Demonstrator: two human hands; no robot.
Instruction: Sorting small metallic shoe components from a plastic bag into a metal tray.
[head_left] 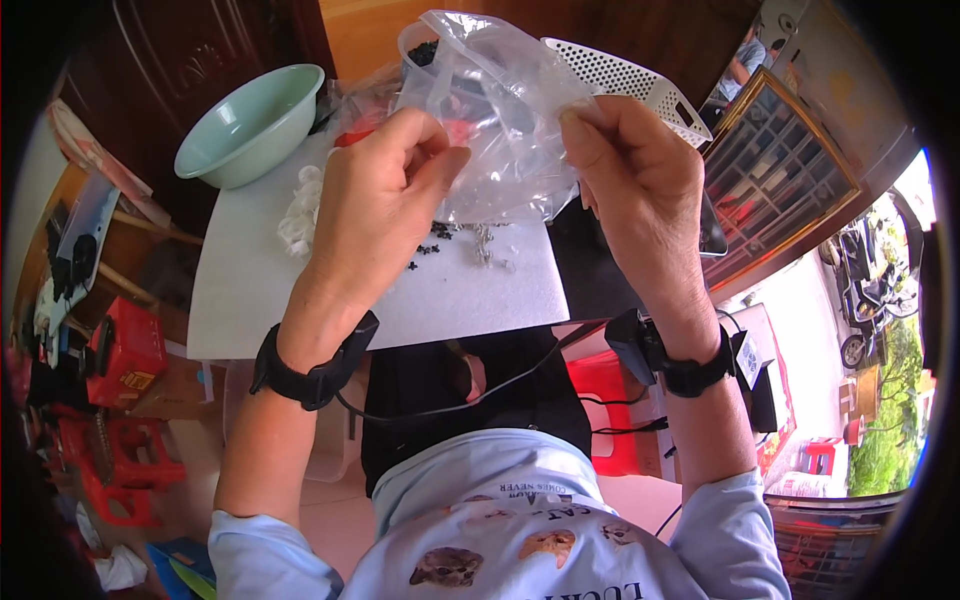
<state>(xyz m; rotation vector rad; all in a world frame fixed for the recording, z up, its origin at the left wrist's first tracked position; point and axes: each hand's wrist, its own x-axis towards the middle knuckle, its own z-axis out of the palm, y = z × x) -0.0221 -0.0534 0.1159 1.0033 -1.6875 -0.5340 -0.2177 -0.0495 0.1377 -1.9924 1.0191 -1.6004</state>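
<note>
A clear plastic bag (500, 130) is held up over the white sheet on the table (400, 300). My right hand (640, 180) pinches the right edge of the bag between thumb and fingers. At the bag's left side, my left hand (385, 195) is closed, thumb against index finger; what it grips, if anything, is hidden. Below the bag lie small black pieces (430, 247) and a little heap of clear or silvery pieces (484, 245). A pile of white pieces (301, 212) sits left of my left hand.
A pale green bowl (250, 125) stands at the back left, a white perforated basket (625, 80) at the back right. Something red (354, 137) shows behind my left hand. Red stools (125, 465) and a red box (130, 350) are on the left. Cables hang below the table edge.
</note>
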